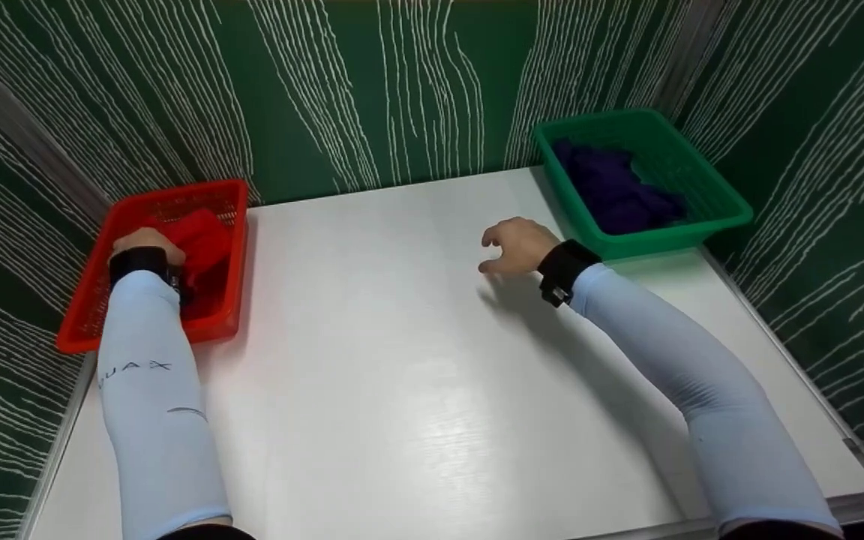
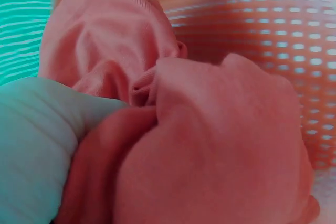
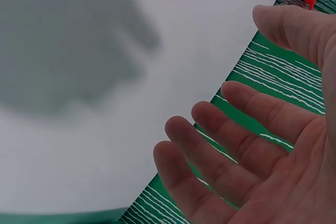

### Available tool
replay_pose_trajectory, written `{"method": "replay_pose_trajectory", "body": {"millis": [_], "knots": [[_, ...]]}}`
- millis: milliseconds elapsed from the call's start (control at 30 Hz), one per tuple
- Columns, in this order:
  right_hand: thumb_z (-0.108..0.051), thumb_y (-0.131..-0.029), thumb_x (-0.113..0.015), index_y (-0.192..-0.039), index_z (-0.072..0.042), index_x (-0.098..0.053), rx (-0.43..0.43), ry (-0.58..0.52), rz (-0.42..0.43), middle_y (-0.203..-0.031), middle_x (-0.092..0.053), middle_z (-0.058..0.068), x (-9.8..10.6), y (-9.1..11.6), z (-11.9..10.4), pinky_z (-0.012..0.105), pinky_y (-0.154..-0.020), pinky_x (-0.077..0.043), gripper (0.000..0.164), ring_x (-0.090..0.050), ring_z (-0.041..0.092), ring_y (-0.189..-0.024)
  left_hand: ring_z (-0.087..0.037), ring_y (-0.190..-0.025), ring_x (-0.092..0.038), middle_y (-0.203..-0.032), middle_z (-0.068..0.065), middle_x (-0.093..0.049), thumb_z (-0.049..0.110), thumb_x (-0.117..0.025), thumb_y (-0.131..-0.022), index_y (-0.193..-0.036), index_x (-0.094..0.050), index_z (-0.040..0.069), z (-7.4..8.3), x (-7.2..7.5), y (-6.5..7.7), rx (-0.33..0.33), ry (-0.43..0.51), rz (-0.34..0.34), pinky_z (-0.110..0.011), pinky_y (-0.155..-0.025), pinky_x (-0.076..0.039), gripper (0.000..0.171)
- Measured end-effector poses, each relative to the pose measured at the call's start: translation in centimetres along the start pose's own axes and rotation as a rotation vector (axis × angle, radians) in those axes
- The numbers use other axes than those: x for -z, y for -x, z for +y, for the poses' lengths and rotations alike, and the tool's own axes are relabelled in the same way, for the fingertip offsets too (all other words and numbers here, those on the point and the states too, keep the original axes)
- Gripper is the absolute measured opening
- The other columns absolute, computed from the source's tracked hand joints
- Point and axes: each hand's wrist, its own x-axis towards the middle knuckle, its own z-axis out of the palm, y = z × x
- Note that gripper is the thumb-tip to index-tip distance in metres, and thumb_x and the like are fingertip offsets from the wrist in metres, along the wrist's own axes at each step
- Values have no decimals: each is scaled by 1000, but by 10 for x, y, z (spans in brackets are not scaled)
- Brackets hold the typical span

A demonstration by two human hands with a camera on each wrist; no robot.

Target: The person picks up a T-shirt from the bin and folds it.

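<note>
My left hand (image 1: 148,241) is down inside the red plastic basket (image 1: 235,289) at the left and grips a red cloth (image 1: 203,238). In the left wrist view the cloth (image 2: 210,135) bunches up in folds around the thumb, and the other fingers are hidden behind it. My right hand (image 1: 520,246) hovers over the white table, left of the green basket (image 1: 646,244). Its fingers are spread and slightly bent, with nothing between them, as the right wrist view also shows of the hand (image 3: 262,156). A dark purple cloth (image 1: 619,191) lies heaped in the green basket.
The white table (image 1: 372,360) stretches between the two baskets. Green walls (image 1: 357,90) with white wavy lines stand behind it and at both sides. Both baskets sit at the back corners, near the walls.
</note>
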Motion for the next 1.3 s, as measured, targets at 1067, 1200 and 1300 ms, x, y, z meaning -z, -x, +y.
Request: {"method": "replay_pose_trajectory", "body": {"millis": [1067, 1200, 1300], "knots": [[-40, -88, -77, -120, -2, -73, -19, -14, -7, -124, -71, 16, -2, -14, -13, 50, -101, -49, 50, -62, 35, -120, -38, -120, -51, -138, -24, -53, 26, -58, -88, -148, -41, 0, 192, -31, 33, -435, -88, 16, -53, -106, -42, 68], [-40, -88, -77, -120, -1, -73, -20, -26, -20, -123, -71, 17, -7, -17, -15, 49, -98, -51, 51, -63, 35, -116, -34, -119, -54, -135, -19, -56, 32, -65, -86, -142, -44, 0, 213, -78, 30, -476, -70, -54, -47, -105, -45, 68], [-39, -88, -76, -124, 0, -71, -16, -38, -32, -122, -71, 19, -13, -21, -17, 49, -97, -51, 53, -64, 35, -114, -29, -124, -51, -141, -14, -52, 46, -72, -86, -150, -37, 4, 223, -112, 33, -477, -15, -181, -44, -107, -45, 84]]}}
